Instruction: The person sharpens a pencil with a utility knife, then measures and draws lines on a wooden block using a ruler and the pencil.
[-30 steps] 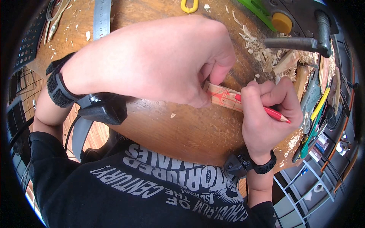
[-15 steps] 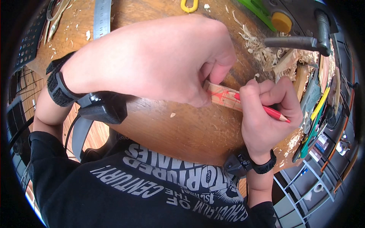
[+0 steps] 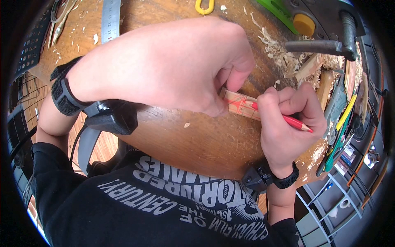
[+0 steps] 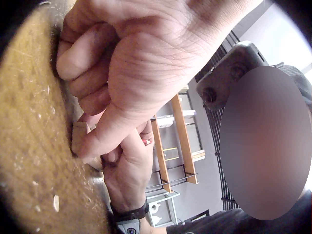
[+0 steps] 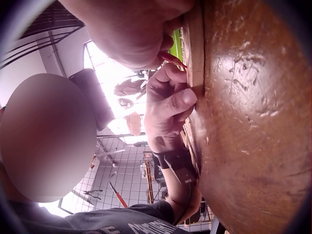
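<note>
A small wooden strip (image 3: 242,106) with red pencil lines lies on the worn wooden tabletop (image 3: 177,136). My left hand (image 3: 193,61) pinches its left end between thumb and curled fingers; in the left wrist view the thumb presses beside the strip's pale end (image 4: 80,137). In my right hand (image 3: 290,123) is a red pencil (image 3: 297,122), sharpened at both ends. Its front point touches the marked face of the strip, and its other end sticks out behind the fingers. The right fingers hide the strip's right end in the head view.
A steel ruler (image 3: 110,20) lies beyond the left forearm. Wood shavings (image 3: 284,59) are heaped at the right, below a metal clamp handle (image 3: 314,47). Several tools, one with a green handle (image 3: 332,156), line the right edge. A yellow ring (image 3: 205,5) lies at the far side.
My right hand and the pencil have shifted slightly left along the strip. The left hand and the strip have stayed in place.
</note>
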Available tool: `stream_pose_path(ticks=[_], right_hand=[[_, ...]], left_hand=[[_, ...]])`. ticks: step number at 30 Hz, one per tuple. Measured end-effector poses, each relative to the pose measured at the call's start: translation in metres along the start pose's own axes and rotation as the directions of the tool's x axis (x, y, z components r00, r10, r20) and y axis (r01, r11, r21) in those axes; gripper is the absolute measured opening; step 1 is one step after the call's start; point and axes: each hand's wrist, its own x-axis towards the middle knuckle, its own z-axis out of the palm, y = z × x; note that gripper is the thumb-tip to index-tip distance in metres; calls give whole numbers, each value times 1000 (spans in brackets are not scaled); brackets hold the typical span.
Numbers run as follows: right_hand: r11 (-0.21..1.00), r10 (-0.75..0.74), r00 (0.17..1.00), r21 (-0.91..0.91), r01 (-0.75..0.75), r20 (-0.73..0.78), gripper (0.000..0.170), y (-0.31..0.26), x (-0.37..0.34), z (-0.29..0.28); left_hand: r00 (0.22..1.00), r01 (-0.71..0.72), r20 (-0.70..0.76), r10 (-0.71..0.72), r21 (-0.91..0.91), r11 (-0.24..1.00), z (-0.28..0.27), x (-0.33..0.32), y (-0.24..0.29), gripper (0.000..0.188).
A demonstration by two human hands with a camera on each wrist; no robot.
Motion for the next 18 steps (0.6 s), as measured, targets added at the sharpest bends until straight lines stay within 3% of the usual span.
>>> stream_pose_path(ticks=[18], right_hand=[[1000,-20,999,15,20,-47,38,2,0,2]], left_hand=[[1000,7,-4,-7,12,1000,-2,-1,3,18]])
